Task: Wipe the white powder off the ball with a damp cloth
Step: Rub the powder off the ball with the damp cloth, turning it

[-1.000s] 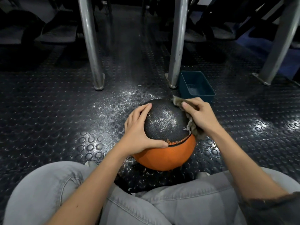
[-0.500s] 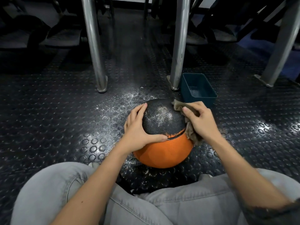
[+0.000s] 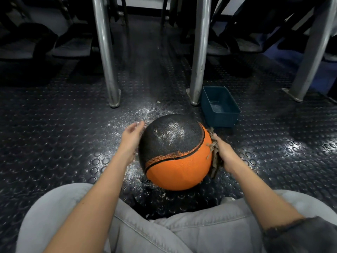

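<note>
Against cloth (image 3: 214, 162) in right hand (image 3: 227, 154), orange-and-black ball (image 3: 179, 168), powder (image 3: 173, 132) speckling black top

Orange-and-black ball (image 3: 178, 165), dark floor (image 3: 54, 136) of raised round studs
White powder (image 3: 171, 132) speckles the ball's black, finely gridded half; cloth (image 3: 214, 161) grey-brown, tub (image 3: 221, 122) teal, trousers (image 3: 164, 234) pale grey, posts (image 3: 105, 52) silvery.

Teal tub (image 3: 220, 106) beside metal leg (image 3: 199, 52), studded floor (image 3: 54, 128), grey jeans (image 3: 182, 232)
</note>
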